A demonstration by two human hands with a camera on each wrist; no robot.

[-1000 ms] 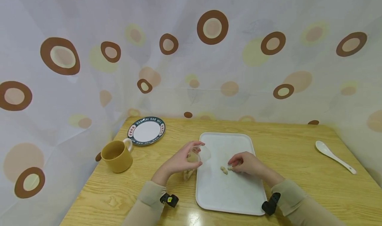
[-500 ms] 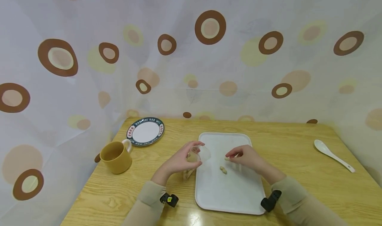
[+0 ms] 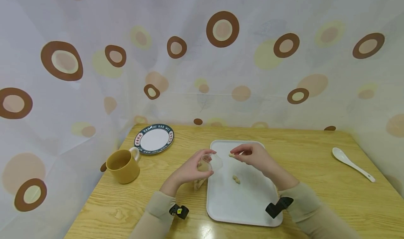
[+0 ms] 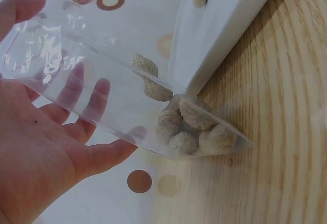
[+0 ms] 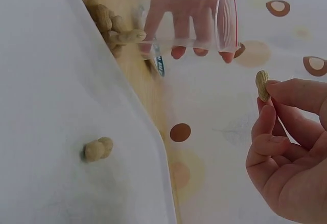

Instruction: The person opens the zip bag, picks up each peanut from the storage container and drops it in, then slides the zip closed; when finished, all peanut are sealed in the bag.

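My left hand [image 3: 190, 169] holds a clear zip bag [image 4: 115, 88] near its mouth, beside the tray's left edge. Several peanuts [image 4: 199, 121] in their shells lie in the bag's lower end, one of them slightly higher up. Thumb and fingertips of my right hand [image 3: 257, 160] pinch a single peanut [image 5: 262, 85] above the tray, a short way from the bag's mouth. One more peanut [image 5: 98, 149] lies on the white tray [image 3: 243, 207]. In the head view, my left hand partly hides the bag.
A yellow mug [image 3: 123, 170] stands at the left, with a dark-rimmed plate [image 3: 154, 140] behind it. Far to the right a white spoon [image 3: 353, 165] lies on the wooden table [image 3: 315, 169]. A patterned curtain [image 3: 202, 67] surrounds the table's back and sides.
My right hand has picked one peanut up off the tray and carried it up and left towards the bag. My left hand has stayed in place with the bag.
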